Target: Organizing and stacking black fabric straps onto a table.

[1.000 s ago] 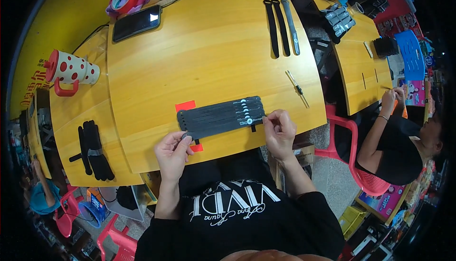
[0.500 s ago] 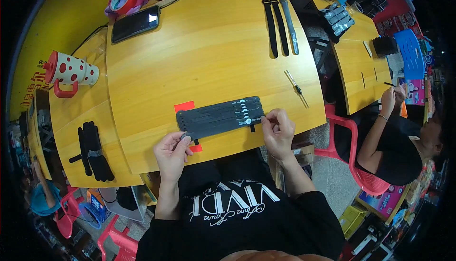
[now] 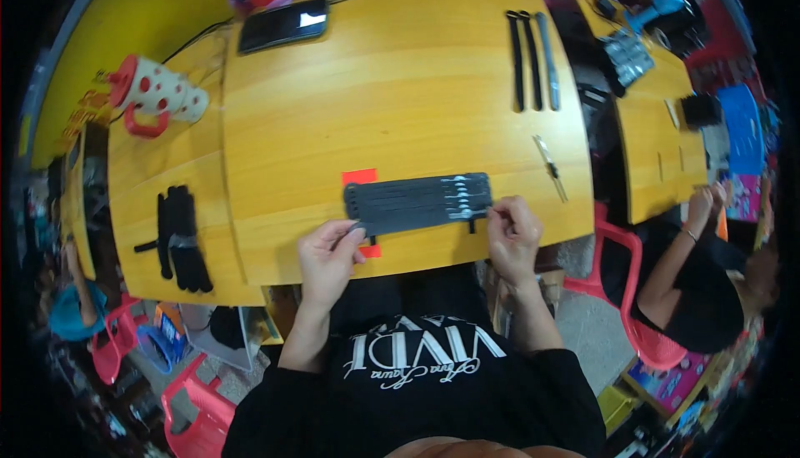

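Several dark grey straps [image 3: 407, 205] lie side by side in a flat row near the table's front edge, white print toward their right ends. My left hand [image 3: 327, 260] pinches the rounded left end of the nearest strap between thumb and fingers. At that strap's right end, my right hand [image 3: 513, 237] is closed in a pinch. Red tape pieces [image 3: 360, 176] show beyond and in front of the row's left end. Short black tabs [image 3: 472, 226] poke out under its near side.
A slim pen-like tool [image 3: 551, 168] lies right, below three long straps [image 3: 533, 62]. Phone [image 3: 283, 25], spotted tumbler [image 3: 158, 95] and black gloves [image 3: 183, 241] are at left. A person [image 3: 696, 266] sits by a pink chair [image 3: 621, 258] at right.
The whole view has shifted, so the table and its things appear farther right. Both hands keep their places at the two ends of the nearest strap.
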